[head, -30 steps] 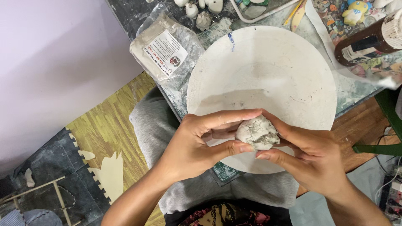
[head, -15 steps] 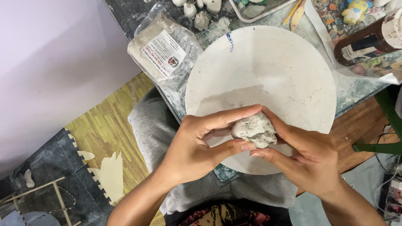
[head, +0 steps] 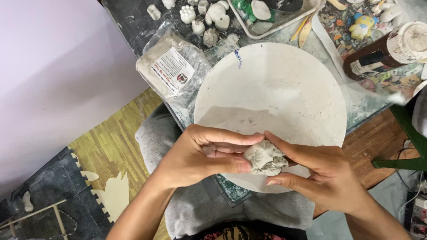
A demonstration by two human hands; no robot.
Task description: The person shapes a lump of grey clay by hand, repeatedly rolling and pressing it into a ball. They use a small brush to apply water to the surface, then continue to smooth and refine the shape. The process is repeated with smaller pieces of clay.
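Observation:
A rough grey lump of clay (head: 265,158) sits between both my hands, above the near edge of a round white board (head: 275,93). My left hand (head: 202,153) presses it from the left with thumb and fingers. My right hand (head: 318,171) cups it from the right, fingers curled under and over it. The lump's surface is wrinkled and uneven. My knees in grey trousers show under the hands.
A clear bag of grey clay (head: 171,69) lies left of the board. Small white clay figures (head: 209,15) and a tray (head: 271,15) stand behind it. A brown bottle (head: 382,51) lies at the right. Wooden floor and foam mats are at the left.
Both hands keep working the clay lump; it has turned slightly and my fingers have shifted around it. The view has moved in a little.

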